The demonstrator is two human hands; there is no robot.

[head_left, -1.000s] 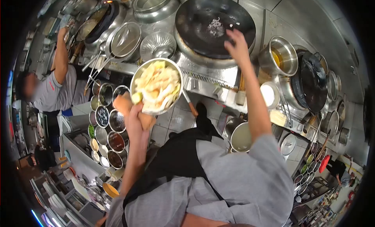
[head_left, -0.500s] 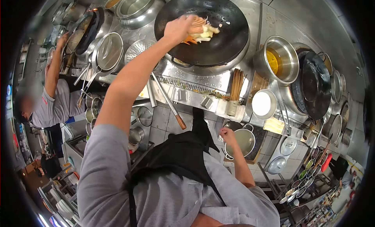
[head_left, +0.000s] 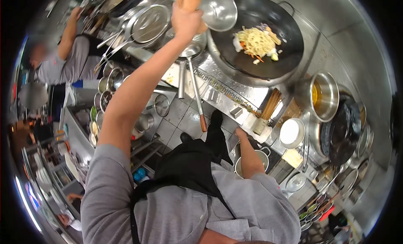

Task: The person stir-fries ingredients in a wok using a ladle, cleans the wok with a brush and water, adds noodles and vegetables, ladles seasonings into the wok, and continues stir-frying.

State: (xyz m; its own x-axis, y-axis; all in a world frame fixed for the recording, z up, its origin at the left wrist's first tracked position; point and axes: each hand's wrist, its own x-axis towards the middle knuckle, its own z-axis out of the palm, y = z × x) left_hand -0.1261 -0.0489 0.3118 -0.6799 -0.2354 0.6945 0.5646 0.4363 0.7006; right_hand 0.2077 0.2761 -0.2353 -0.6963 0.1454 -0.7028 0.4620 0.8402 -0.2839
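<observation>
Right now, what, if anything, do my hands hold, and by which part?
The left hand holds the bowl by its edge, with what looks like a tan cloth. Whether the right hand holds anything, I cannot tell.

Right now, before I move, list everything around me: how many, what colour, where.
Wok: one, black, top centre-right
Noodle-like food: one heap, pale yellow, in the wok
Metal bowl: one, silver, at the wok's left
Pad: one, tan, top centre
Mesh strainer: one, silver, upper left
Wooden-tipped utensil: one, silver, centre
Sticks: one bundle, brown, below the wok
Steel pot: one, silver, right of the wok
Dark pan: at least one, black, far right
Small containers: several, mixed colours, left and lower right
Co-worker: at least one, grey-shirted, upper left
Left hand: one, bare, top centre, holding the metal bowl
Right hand: one, bare, right of centre
</observation>
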